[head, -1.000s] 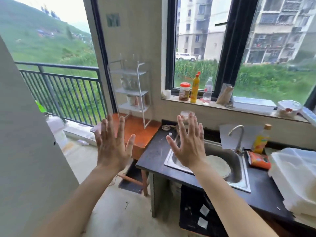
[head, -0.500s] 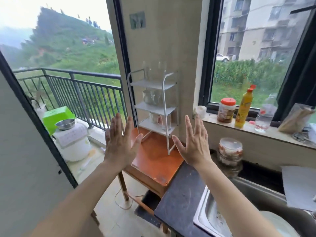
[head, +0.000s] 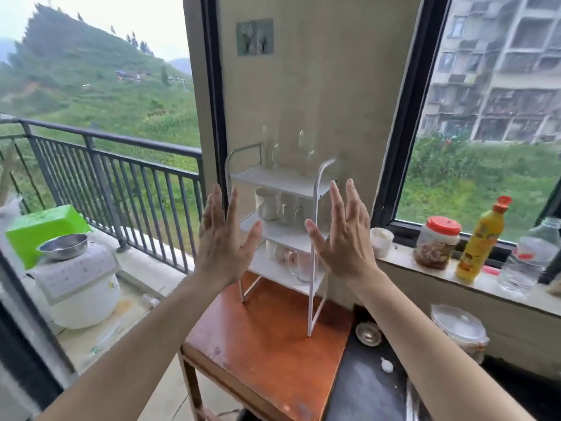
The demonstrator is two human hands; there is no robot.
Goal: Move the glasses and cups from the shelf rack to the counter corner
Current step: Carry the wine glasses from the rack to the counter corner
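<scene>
A white three-tier shelf rack (head: 315,196) stands on a brown wooden table (head: 267,344) against the wall. Two clear glasses (head: 270,147) stand on its top tier. White and clear cups (head: 268,205) sit on the middle tier, and more cups (head: 296,262) on the bottom tier. My left hand (head: 223,238) is raised in front of the rack's left side, fingers spread, holding nothing. My right hand (head: 343,235) is raised in front of its right side, also open and empty. The dark counter (head: 364,387) begins at the table's right edge.
A small metal dish (head: 368,333) and a lidded container (head: 460,329) sit on the counter corner. The windowsill holds a white cup (head: 381,241), a red-lidded jar (head: 437,241), a yellow bottle (head: 481,241) and a clear bottle (head: 531,253). A rice cooker (head: 79,284) stands on the balcony floor.
My view has moved closer to the rack and further left. Both open hands have risen from table level to either side of the rack's middle tier.
</scene>
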